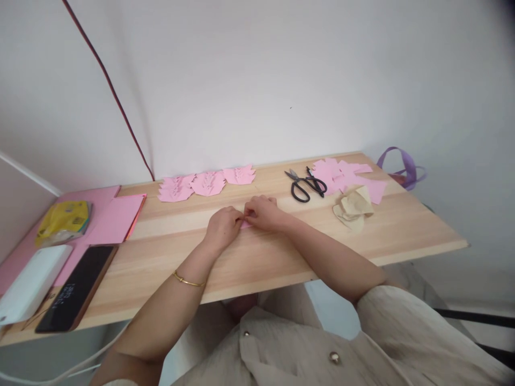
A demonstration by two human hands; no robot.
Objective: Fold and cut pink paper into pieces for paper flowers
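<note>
Near the middle of the wooden table [161, 273], my left hand [224, 228] and my right hand [263, 213] meet, fingertips pinched together. Between them is a small piece of pink paper [245, 224], mostly hidden under the fingers. Behind the hands, by the wall, several-pointed pink paper cutouts lie in a row: a left one [176, 188], a middle one [208, 183] and a right one [239, 175], each with a crinkled centre. To the right of my right hand rest black-handled scissors [301, 186], blades partly apart.
Pink paper scraps [341, 176] and a crumpled tan paper [353, 207] lie at the right. On the left are pink sheets [115, 217], a yellow packet [64, 221], a white device [34, 281] and a black phone [78, 289]. A purple strap [409, 169] hangs beyond the right edge.
</note>
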